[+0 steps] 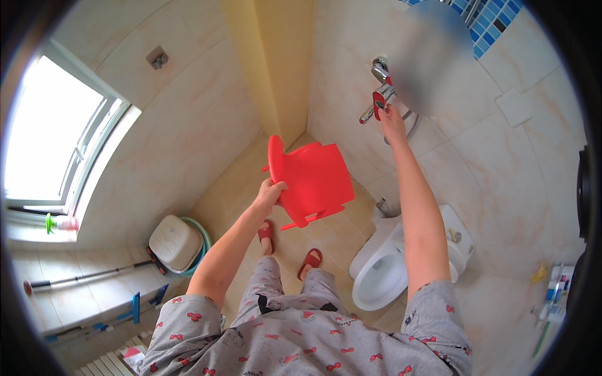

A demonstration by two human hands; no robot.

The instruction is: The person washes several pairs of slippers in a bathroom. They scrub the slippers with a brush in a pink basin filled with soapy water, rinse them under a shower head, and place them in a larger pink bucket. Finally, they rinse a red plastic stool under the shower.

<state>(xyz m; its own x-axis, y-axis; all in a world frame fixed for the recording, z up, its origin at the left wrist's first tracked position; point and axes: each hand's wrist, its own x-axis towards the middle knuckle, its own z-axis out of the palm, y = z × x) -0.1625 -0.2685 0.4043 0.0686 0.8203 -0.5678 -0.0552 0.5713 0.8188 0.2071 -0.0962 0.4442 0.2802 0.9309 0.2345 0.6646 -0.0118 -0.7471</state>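
Observation:
My left hand [272, 193] grips a red plastic chair [316, 181] by its backrest, and the chair hangs over the tiled floor with its seat facing up. On the right wall, my right hand [392, 123] is at the red-and-chrome lever [378, 104] of a wall-mounted mixer tap, its fingertips touching the lever. The tap's spout [367, 115] points down to the left of that hand. I cannot tell whether water is running. A grey hose [415, 126] hangs behind my right wrist.
A white toilet [381, 282] stands at the right. To the left, a beige basin [175, 242] rests on teal ones beside a tiled ledge [75, 301] with a long-handled tool [94, 276]. A spray bottle [63, 223] lies below the window. A yellowish pillar [282, 70] fills the far corner.

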